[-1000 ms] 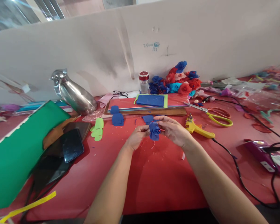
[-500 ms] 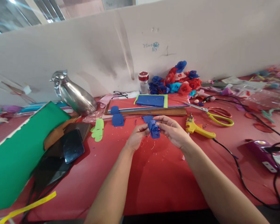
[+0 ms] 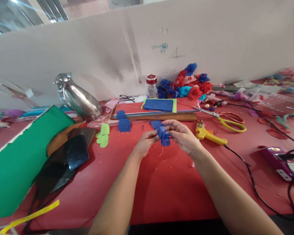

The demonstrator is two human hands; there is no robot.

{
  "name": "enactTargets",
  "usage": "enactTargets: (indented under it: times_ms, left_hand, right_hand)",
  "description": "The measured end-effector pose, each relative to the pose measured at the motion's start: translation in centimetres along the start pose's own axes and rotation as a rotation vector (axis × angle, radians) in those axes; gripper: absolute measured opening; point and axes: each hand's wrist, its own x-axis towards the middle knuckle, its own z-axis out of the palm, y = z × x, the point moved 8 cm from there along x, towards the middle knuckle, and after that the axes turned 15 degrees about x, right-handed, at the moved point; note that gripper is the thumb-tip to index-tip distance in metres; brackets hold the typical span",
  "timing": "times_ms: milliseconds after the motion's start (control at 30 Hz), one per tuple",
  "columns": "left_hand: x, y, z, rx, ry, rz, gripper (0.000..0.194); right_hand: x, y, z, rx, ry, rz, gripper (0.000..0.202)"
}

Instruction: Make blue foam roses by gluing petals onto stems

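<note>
Between my two hands, above the red table (image 3: 169, 192), is a blue paper flower (image 3: 164, 137) with a small red spot at its middle. My left hand (image 3: 145, 142) pinches its left side with closed fingers. The fingers of my right hand (image 3: 182, 135) are closed on its right side. Just behind the hands lies a blue paper piece (image 3: 156, 124). More blue cut pieces (image 3: 124, 125) and light green cut pieces (image 3: 103, 135) rest to the left. A yellow glue gun (image 3: 210, 135) lies right of my right hand.
Scissors (image 3: 221, 118) lie behind the glue gun. Finished paper flowers (image 3: 186, 85) and a red-lidded jar (image 3: 151, 86) stand by the wall. Left are a metal jug (image 3: 79, 99), a phone (image 3: 77, 152) and green sheet (image 3: 26, 163). A purple power box (image 3: 279, 163) with cables is right.
The blue flower has turned slightly between my fingers, showing more of its red middle. Both hands keep hold of it, and the view has shifted very slightly.
</note>
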Motion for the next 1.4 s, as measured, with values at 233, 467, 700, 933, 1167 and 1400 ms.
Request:
enactTargets:
  times_ms: [233, 467, 700, 933, 1167, 1400]
  left_hand:
    - [0.0, 0.0, 0.0, -0.046, 0.020, -0.013, 0.038]
    - [0.0, -0.4, -0.2, -0.244, 0.065, -0.044, 0.024]
    - [0.0, -1.6, 0.0, -0.459, 0.087, -0.153, 0.006]
    - [0.2, -1.4, 0.3, -0.303, 0.102, -0.126, 0.014]
    - [0.5, -1.6, -0.1, -0.324, 0.169, -0.039, 0.025]
    - [0.6, -2.3, -0.4, -0.279, 0.252, -0.071, 0.026]
  right_hand:
    - [0.0, -0.1, -0.1, 0.019, 0.022, -0.012, 0.029]
    - [0.0, -0.1, -0.1, 0.014, 0.006, -0.031, 0.030]
    - [0.1, 0.3, -0.3, 0.056, 0.063, -0.037, 0.023]
    - [0.1, 0.8, -0.4, -0.045, 0.100, -0.006, 0.027]
    - [0.5, 1.4, -1.6, 0.145, 0.188, 0.002, 0.026]
    - [-0.4, -1.4, -2.4, -0.077, 0.301, -0.319, 0.017]
